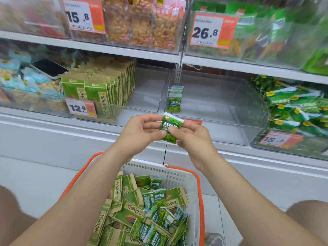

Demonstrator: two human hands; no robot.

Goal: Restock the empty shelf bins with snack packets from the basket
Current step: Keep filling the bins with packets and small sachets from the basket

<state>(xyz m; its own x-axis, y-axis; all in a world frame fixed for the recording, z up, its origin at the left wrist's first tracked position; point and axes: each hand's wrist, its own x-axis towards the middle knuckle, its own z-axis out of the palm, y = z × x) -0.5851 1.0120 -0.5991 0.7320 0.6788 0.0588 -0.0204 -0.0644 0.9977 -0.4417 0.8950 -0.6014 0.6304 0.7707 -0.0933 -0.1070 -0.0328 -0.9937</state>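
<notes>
Both hands hold one small green snack packet [170, 126] upright in front of the shelf edge. My left hand [142, 128] pinches its left side and my right hand [193, 137] pinches its right side. Behind it, a clear shelf bin [221, 110] holds only a short row of the same green packets [174, 99] at its left wall. Below my arms, a white basket with orange handles [179, 174] is full of green and tan snack packets [142, 210].
A neighbouring bin [147, 96] is half filled with tan-green packets [101, 91] on its left. Full bins of green bags [294, 110] stand at the right. Price tags read 12.8 [79, 108] and 15.8 [278, 139]. Upper shelf bins are stocked.
</notes>
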